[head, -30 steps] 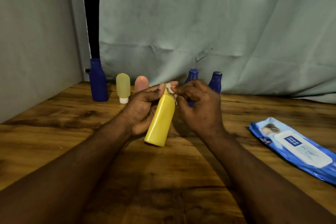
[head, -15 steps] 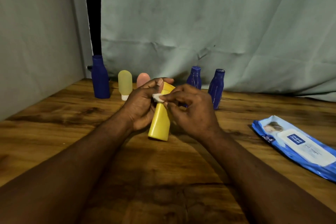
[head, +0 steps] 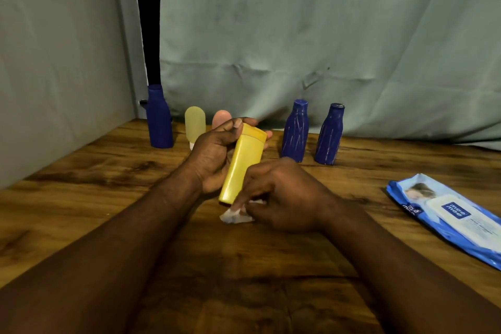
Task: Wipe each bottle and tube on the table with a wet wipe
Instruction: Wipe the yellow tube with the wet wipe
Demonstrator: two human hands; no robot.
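Here, yellow bottle, three blue bottles, two tubes

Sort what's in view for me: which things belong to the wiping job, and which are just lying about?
In the job:
- yellow bottle, gripped by the left hand
- wet wipe, pinched by the right hand at the bottle's base
- left blue bottle, middle blue bottle, right blue bottle
- pale yellow tube, pink tube
- wipes pack

Just there:
- cloth backdrop
- wooden table

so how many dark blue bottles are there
3: left blue bottle back left; middle blue bottle and right blue bottle side by side, back centre-right. Another may be hidden.
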